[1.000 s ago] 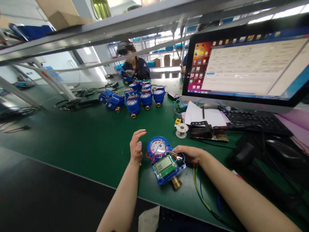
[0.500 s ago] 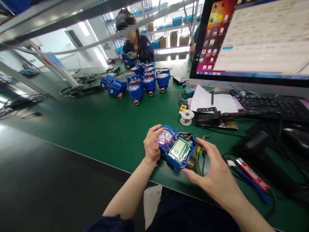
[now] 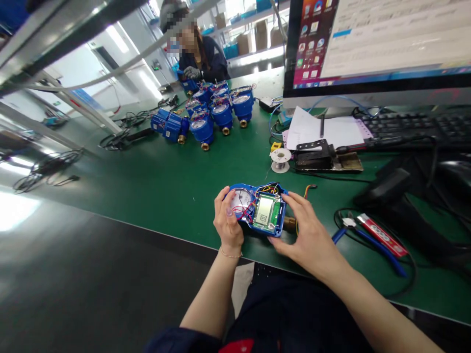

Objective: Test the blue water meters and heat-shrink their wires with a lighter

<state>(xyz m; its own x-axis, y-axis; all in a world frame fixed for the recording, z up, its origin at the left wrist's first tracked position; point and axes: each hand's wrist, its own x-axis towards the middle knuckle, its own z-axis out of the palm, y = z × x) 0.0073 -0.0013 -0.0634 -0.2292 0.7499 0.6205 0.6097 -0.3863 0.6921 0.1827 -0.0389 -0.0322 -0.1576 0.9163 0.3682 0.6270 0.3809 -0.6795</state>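
The open-faced water meter [image 3: 257,218] lies between the two hands, just above or on the green workbench [image 3: 165,186], which of the two I cannot tell; the left hand [image 3: 228,221] grasps its dial end, fingers curled over the rim, while the right hand [image 3: 312,238] pinches the housing by opposite edges, thumb nearest the body.

The thin red wires [image 3: 248,212] seem the likeliest trouble; they loop loose just beside the left fingertips, so a shifting finger could snag one and strain its joint; the bare circuit board [image 3: 275,212], close to the right fingertips, could be smudged or knocked by a careless grip; the coloured lead [image 3: 309,188], beyond the right hand's fingers, might catch if the meter were swung that way.

The meter's casing is bright blue; its round pale dial [image 3: 241,197] sits by the left hand, the grey LCD [image 3: 263,212] nearer the right, showing what look like two zeros; a dull brass threaded fitting [image 3: 290,224] juts into the right hand's hollow.
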